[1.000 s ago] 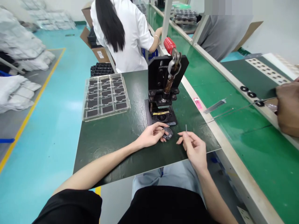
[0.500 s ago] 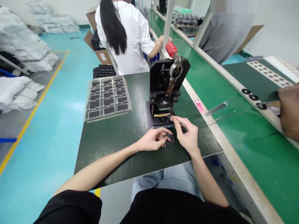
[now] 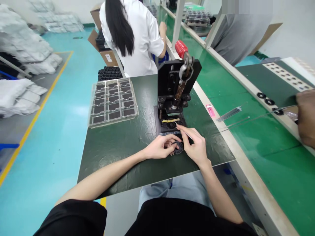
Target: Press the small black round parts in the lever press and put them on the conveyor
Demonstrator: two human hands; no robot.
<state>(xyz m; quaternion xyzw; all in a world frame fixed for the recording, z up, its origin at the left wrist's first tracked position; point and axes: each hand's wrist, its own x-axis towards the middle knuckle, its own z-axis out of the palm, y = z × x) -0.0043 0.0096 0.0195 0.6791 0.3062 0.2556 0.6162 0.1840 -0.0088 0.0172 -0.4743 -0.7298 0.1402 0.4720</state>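
Note:
My left hand (image 3: 158, 147) is closed, its fingers around a small round dark disc (image 3: 179, 148) with a shiny rim, just in front of a black toggle press (image 3: 169, 82). In my right hand (image 3: 195, 144) is a thin pointed metal tool (image 3: 187, 134), pinched like tweezers; its exact kind is too small to make out. Its tip is over the press bed, close to the right part of a yellow strip (image 3: 169, 121). The strip lies across the bed behind a round recess (image 3: 171, 125). The press's red handle (image 3: 181, 48) stands raised.
A clear tray (image 3: 113, 101) with dark pieces in its pockets lies left of the press. Beyond the table (image 3: 110, 141), a person in white (image 3: 140, 36) works. Along the right runs a green conveyor (image 3: 246, 108) with thin metal rods (image 3: 229, 114). Another person's hand (image 3: 306, 118) is at far right.
My right hand has shifted slightly left and down, with the tool's tip moving left over the press bed. My left hand stays on the disc. The person in white has moved an arm.

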